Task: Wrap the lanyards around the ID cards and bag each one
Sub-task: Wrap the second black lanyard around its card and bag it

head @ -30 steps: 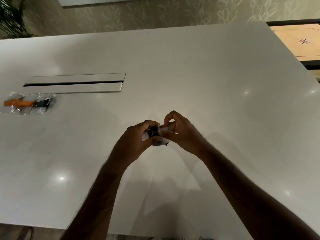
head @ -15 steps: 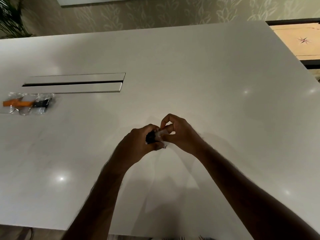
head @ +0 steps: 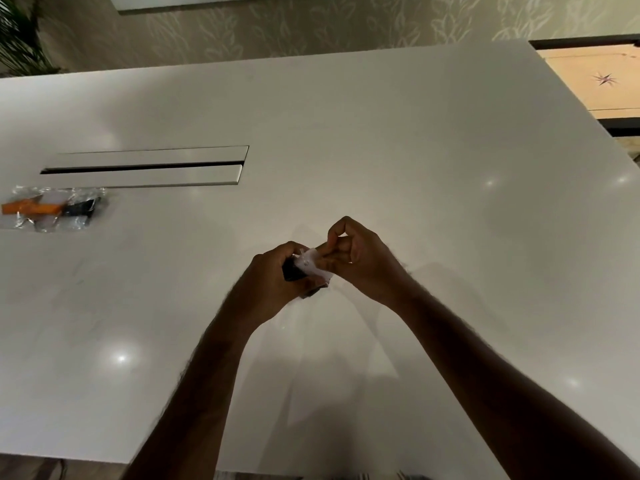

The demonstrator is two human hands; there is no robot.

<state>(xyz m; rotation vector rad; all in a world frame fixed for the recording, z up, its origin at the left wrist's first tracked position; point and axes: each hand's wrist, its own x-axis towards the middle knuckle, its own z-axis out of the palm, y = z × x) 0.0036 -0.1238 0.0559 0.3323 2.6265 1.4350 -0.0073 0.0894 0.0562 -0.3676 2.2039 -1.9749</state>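
White tabletop filled the view, with patterned wallpaper behind its far edge and a long cable slot let into its left part. Just beside the slot's near-left end lay two finished bags, side by side: one showing an orange lanyard, the other a dark one. Both lay well apart from the hands.

Work piece was held off the surface, well to the near-right of the slot, at the person's midline. Left hand was curled round a dark bundle, judged to be an ID card with its lanyard wound on; most of it was hidden by the fingers. Right hand pinched a small clear bag between thumb and bent fingers. Bundle and bag met directly between the hands, touching.

Long axis of the bundle-and-bag pair appeared to run left to right, from one hand to the other. Whether the bag's mouth faced the bundle could not be told. How far the bundle had entered the bag could not be told either.

Judgement: step in hand was bagging the third card. Next move would turn on keeping the bundle in line with the bag, left hand pushing rightward, right hand holding the film steady. Risk: thin film could crumple or the lanyard could loosen.
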